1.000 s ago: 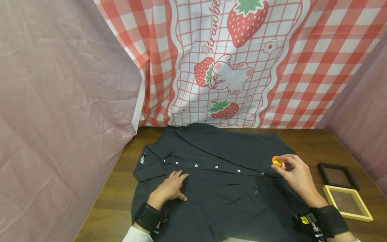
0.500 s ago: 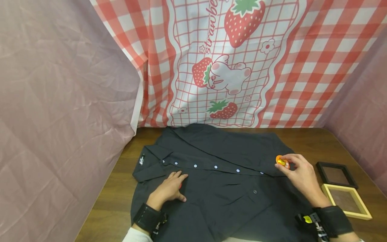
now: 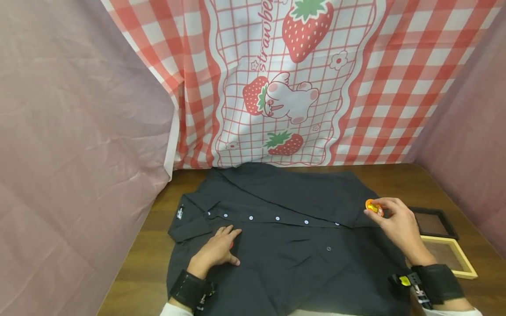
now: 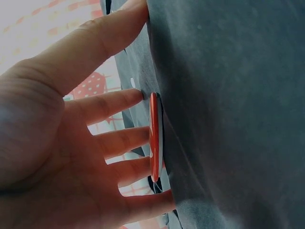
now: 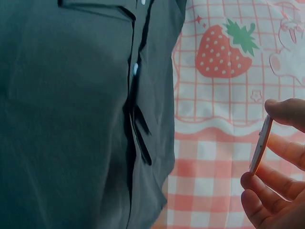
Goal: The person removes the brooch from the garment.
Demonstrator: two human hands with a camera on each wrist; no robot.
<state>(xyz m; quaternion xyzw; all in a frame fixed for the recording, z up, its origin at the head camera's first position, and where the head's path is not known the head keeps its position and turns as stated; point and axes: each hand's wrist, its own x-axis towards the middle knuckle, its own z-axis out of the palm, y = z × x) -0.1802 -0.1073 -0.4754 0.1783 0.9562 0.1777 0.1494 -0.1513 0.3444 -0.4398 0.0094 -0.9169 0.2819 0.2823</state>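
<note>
A black button-up shirt [image 3: 300,263] lies spread out, its collar to the left. My left hand [image 3: 215,250] rests on the shirt's chest with fingers spread. In the left wrist view, its fingertips touch a round red badge [image 4: 154,138] standing out flat from the cloth; the head view shows only a sliver of it. My right hand [image 3: 401,224] pinches a round orange badge [image 3: 374,207] with a yellow figure between thumb and fingers, above the shirt's lower right edge. The right wrist view shows this badge edge-on, apart from the shirt.
A black frame [image 3: 448,226] and a pale yellow frame [image 3: 466,261] lie on the wooden table [image 3: 134,259] at the right, partly behind my right hand and forearm. A strawberry-print checked cloth [image 3: 276,145] hangs at the back. Pink curtains [image 3: 99,131] close the sides.
My right hand has moved right with the orange badge, away from the shirt's button row and closer to the frames. My left hand stays on the red badge. The head view has turned slightly right.
</note>
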